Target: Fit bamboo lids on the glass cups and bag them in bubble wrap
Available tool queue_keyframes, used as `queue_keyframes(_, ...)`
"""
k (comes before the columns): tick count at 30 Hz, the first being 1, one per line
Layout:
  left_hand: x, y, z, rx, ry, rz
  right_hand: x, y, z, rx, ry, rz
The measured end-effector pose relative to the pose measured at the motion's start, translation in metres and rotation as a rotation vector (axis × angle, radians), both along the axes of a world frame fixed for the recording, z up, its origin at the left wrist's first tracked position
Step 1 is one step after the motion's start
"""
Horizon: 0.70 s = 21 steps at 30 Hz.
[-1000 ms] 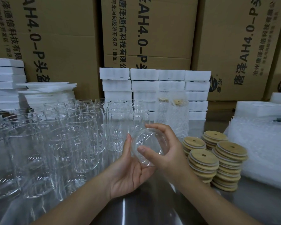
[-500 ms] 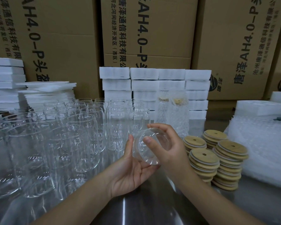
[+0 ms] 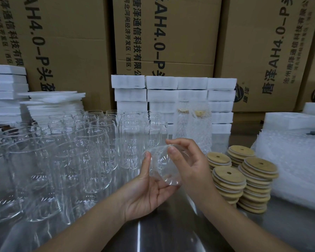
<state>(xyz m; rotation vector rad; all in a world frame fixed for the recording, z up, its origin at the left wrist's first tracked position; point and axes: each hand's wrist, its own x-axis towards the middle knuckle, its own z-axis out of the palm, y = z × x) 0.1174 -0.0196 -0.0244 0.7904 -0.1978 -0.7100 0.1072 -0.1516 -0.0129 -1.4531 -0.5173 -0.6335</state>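
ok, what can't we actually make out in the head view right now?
- Held glass cup: rim and base outlines blurred, partly covered by right hand and left hand.
- Bagged cups: bubble wrap obscures them.
- Leftmost glasses: cut by frame edge.
- Bubble wrap pile: cut off right.

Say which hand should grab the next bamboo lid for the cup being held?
Right, probably. The bamboo lid stacks sit just to the right of the right hand, on the table. The left hand cradles the glass cup from below and would have to cross over it.
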Motion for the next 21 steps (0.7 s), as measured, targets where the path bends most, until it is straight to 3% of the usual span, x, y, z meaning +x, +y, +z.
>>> queue_keyframes(21,0.0042,-0.0031,-0.0072,0.102,-0.059,0.076,-0.0013,-0.0030,0.0059,0.048,0.048,-0.024)
